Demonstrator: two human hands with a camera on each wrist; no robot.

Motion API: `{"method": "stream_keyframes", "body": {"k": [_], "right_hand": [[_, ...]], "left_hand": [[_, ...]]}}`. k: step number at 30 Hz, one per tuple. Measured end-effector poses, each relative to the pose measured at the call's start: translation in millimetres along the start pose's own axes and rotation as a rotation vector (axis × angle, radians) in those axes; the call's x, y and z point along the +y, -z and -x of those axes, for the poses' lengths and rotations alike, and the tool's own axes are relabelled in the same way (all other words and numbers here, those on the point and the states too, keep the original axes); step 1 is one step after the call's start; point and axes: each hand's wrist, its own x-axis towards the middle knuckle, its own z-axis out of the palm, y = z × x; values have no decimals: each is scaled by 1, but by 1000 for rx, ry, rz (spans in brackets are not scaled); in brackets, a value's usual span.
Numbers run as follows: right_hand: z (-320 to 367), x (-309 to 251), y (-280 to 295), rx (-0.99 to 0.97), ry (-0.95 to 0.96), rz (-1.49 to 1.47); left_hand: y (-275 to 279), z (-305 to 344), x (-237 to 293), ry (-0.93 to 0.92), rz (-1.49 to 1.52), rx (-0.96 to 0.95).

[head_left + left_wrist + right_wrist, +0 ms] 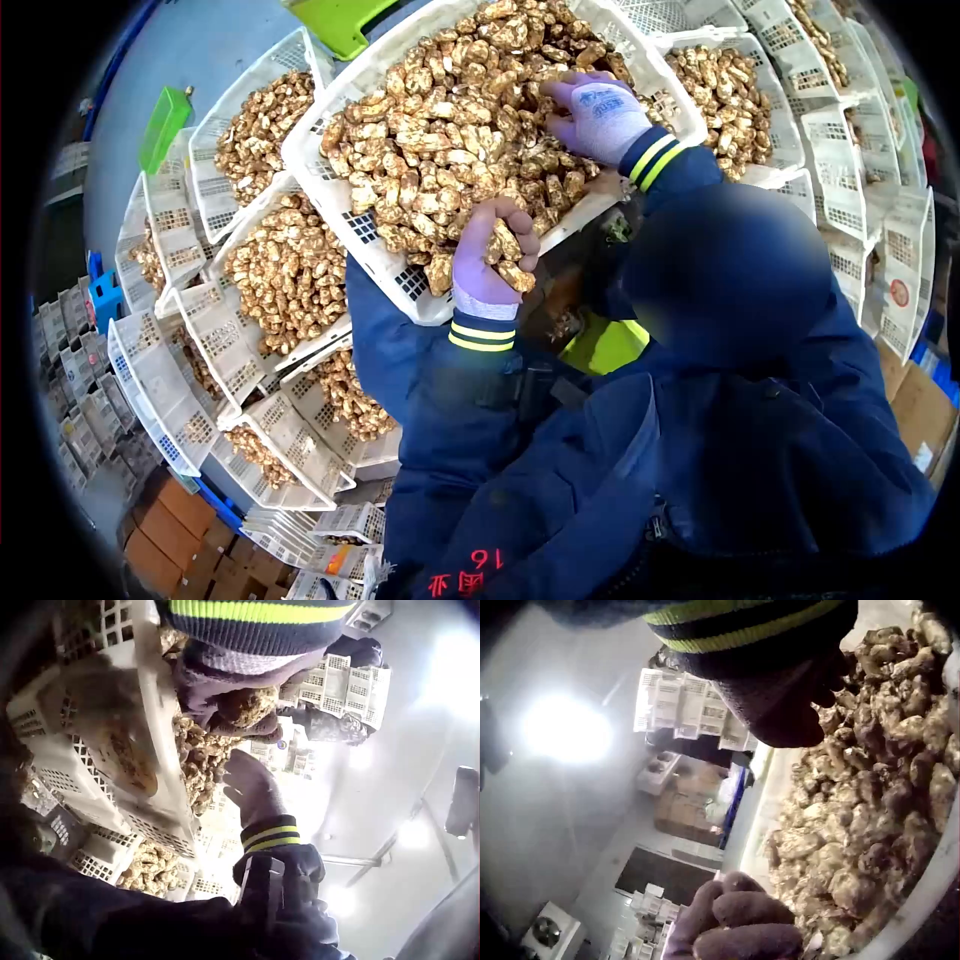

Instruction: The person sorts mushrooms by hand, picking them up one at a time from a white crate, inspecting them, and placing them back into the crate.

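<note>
A large white plastic crate [395,285] is heaped with knobbly golden-brown pieces [430,140]. Both hands wear purple knit gloves. My left hand [482,262] is palm up at the near edge of the heap, fingers curled around a few of the pieces. One held brown lump [251,706] shows between its fingers in the left wrist view. Across the heap to the right lies my right hand [600,115], back up, with loosely bent fingers touching the pieces. In the right wrist view that hand [776,705] is dark, its fingertips at the pile's edge.
More white crates of the same pieces stand around, at left [285,270] and at right [725,110]. Green plastic bins [165,130] show at upper left. Cardboard boxes [170,535] are stacked at lower left. Blurring covers a round area over the dark jacket [560,480].
</note>
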Motion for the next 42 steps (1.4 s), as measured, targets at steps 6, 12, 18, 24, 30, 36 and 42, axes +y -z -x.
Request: {"method": "stream_keyframes", "body": {"k": [6, 12, 18, 24, 30, 36, 42], "right_hand": [[-17, 25, -25, -40, -100, -227], [-9, 57, -18, -317, -485, -1394], [20, 13, 7, -100, 364, -1288], [46, -59, 57, -228, -130, -1150], [39, -35, 46, -220, -224, -1342], [32, 12, 15, -109, -163, -484], [34, 11, -24, -227, -35, -7]], "left_hand": [[-5, -2, 5, 34, -181, 26], [-8, -3, 6, -19, -249, -36], [-15, -8, 12, -50, -55, -200], [-12, -6, 7, -117, -352, -105], [-9, -7, 9, -135, -313, -139], [-9, -3, 14, -193, -473, -171], [6, -11, 13, 135, 125, -424]]}}
